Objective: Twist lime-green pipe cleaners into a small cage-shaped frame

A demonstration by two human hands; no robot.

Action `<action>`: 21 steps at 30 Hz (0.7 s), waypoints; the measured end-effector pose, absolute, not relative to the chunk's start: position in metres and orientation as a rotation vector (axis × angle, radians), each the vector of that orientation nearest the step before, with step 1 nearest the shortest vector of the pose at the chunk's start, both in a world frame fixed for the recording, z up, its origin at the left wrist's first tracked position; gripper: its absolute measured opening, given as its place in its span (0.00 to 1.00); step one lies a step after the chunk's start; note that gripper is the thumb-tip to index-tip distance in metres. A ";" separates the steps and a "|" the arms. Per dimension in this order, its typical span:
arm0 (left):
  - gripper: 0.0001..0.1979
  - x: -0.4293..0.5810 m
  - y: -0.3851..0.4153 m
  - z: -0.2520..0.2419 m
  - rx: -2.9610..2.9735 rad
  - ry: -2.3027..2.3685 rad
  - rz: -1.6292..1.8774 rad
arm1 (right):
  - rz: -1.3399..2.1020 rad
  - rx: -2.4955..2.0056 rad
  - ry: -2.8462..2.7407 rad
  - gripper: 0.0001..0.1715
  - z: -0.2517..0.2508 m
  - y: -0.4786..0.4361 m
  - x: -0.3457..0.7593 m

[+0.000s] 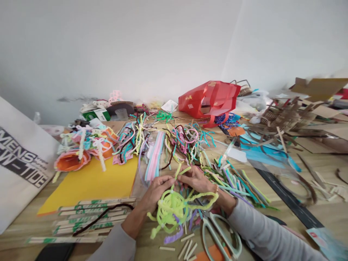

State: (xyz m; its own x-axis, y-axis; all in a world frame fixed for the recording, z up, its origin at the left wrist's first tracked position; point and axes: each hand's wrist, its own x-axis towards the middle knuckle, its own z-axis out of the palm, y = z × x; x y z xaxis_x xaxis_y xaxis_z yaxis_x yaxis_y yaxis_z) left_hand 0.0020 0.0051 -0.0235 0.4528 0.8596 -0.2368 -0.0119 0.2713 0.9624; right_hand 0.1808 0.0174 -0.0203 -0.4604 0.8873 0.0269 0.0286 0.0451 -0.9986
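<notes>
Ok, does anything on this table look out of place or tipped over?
The red bag at the back seems to lie on its side, not upright. One dark fuzzy stem strays across the wrapped sticks, away from the colourful stems.

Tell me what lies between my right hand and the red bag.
In the head view, a tangled heap of multicoloured fuzzy stems lies on the table between your right hand and the red bag.
</notes>
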 end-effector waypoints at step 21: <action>0.13 0.006 0.002 -0.016 1.556 1.135 0.876 | 1.151 -1.154 -1.821 0.19 -0.020 0.010 0.179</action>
State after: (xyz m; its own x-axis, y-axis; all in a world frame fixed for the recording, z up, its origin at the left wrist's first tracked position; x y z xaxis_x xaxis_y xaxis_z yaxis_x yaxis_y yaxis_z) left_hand 0.0061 0.0021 -0.0163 0.3028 0.9530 0.0034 0.2453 -0.0814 0.9660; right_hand 0.1788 0.0096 -0.0200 -0.3728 0.9239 0.0858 0.3190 0.2145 -0.9232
